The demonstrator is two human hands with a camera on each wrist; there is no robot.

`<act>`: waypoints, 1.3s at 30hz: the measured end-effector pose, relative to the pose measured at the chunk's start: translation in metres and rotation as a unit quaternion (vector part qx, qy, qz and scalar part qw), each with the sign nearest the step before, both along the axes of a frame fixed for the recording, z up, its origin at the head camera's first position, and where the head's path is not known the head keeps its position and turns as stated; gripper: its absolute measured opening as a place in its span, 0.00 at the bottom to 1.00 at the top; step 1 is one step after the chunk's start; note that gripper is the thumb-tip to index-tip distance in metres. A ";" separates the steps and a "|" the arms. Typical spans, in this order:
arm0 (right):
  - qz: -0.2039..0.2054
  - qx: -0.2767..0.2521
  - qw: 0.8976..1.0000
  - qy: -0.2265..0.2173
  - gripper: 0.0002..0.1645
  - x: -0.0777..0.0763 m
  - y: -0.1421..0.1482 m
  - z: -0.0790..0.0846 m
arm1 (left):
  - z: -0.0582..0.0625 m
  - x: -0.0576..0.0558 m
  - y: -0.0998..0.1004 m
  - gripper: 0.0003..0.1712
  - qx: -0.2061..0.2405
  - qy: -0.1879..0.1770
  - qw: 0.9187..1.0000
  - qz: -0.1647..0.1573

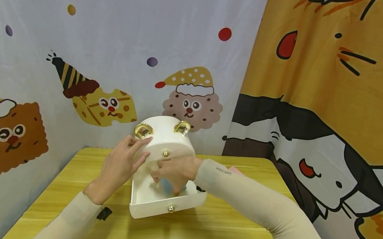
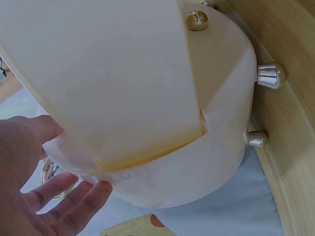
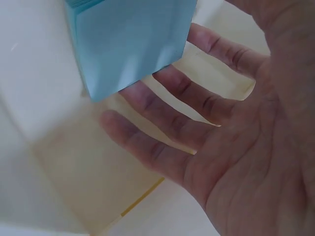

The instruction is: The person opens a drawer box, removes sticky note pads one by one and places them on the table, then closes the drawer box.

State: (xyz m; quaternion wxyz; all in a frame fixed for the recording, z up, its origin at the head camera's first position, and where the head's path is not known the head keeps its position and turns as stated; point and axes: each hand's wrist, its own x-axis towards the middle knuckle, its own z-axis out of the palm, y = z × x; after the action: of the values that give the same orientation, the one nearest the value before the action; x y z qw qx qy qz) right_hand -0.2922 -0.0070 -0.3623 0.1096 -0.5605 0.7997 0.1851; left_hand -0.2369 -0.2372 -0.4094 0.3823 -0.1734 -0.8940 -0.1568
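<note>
A white rounded box point(image 1: 167, 143) with gold ear-like rings and a round gold knob stands on the table. Its lower drawer point(image 1: 151, 212) is pulled out toward me. Inside the drawer is a pale blue pad of paper slips point(image 3: 133, 46). My right hand point(image 1: 175, 171) reaches down into the drawer, its spread fingers right at the lower edge of the pad in the right wrist view; the thumb is hidden there. At the box's left side is my left hand point(image 1: 119, 164), thumb and fingers extended, with fingertips at the body beside the drawer opening in the left wrist view.
The box stands on a yellow wood-grain table point(image 1: 238, 223). Something pink point(image 1: 235, 170) shows behind the right sleeve. A printed cloth point(image 1: 118, 32) with cartoon figures hangs behind the table. Small metallic feet point(image 2: 270, 75) stick out from the box.
</note>
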 end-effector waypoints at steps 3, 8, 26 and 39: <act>0.010 -0.004 1.000 0.006 0.43 0.000 0.001 0.002 | 0.001 0.000 0.000 0.32 0.001 -0.001 1.000 -0.002; 0.037 -0.013 0.999 0.009 0.38 0.001 0.003 0.007 | 0.002 0.000 0.000 0.32 0.000 -0.002 1.000 -0.003; 0.066 -0.071 0.995 0.001 0.36 0.006 0.014 0.021 | 0.001 0.000 0.001 0.31 0.002 -0.006 1.000 0.002; 0.051 -0.151 0.985 -0.059 0.37 0.009 0.031 0.026 | -0.001 0.001 0.001 0.32 -0.001 0.002 1.000 0.000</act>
State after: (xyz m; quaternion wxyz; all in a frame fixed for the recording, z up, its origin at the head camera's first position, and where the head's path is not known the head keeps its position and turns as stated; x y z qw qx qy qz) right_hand -0.2833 0.0242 -0.3362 0.0611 -0.6205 0.7811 0.0339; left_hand -0.2363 -0.2364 -0.4102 0.3838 -0.1739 -0.8933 -0.1561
